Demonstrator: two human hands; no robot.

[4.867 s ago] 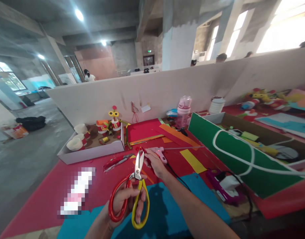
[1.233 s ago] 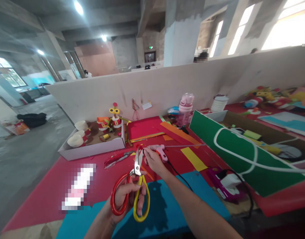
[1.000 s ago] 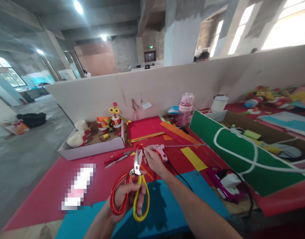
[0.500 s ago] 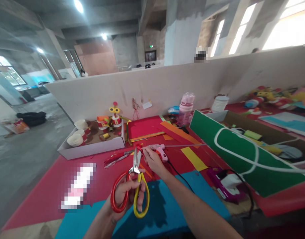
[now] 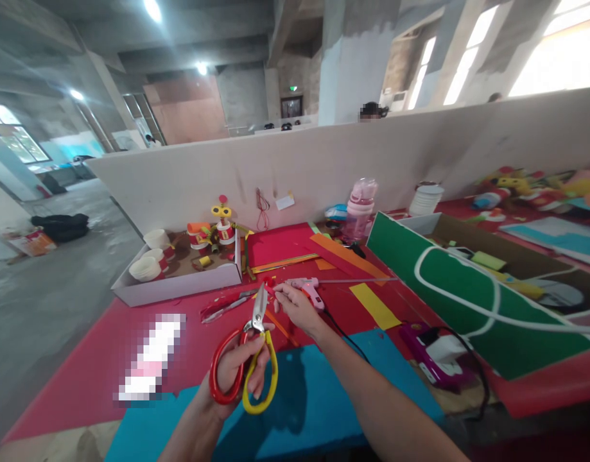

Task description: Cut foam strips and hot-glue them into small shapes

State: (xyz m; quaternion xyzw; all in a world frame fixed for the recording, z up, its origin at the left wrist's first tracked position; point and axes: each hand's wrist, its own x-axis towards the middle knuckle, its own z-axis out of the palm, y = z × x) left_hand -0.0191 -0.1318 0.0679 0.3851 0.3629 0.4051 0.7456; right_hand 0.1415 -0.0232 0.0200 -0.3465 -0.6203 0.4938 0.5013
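Scissors [image 5: 259,314] with one red and one yellow handle are in my left hand [image 5: 234,369], whose fingers wrap round the handles. The blades point up and away, close together. My right hand [image 5: 295,308] is just beyond and right of the blades, fingertips pinched on a small red piece [image 5: 269,290] near the blade tips. Right behind that hand lies a pink glue gun [image 5: 312,294] on the red table cover. Under both arms is a blue sheet [image 5: 318,398].
A white tray [image 5: 179,292] with paper cups and a small figure stands at left. Yellow strip [image 5: 374,307], purple power strip [image 5: 436,362], green-sided box [image 5: 439,301] and pink bottle [image 5: 359,212] are on the right. A pale partition [image 5: 314,160] runs behind.
My left hand and the scissors have moved slightly left, and the blades look closer together. My right hand has hardly moved.
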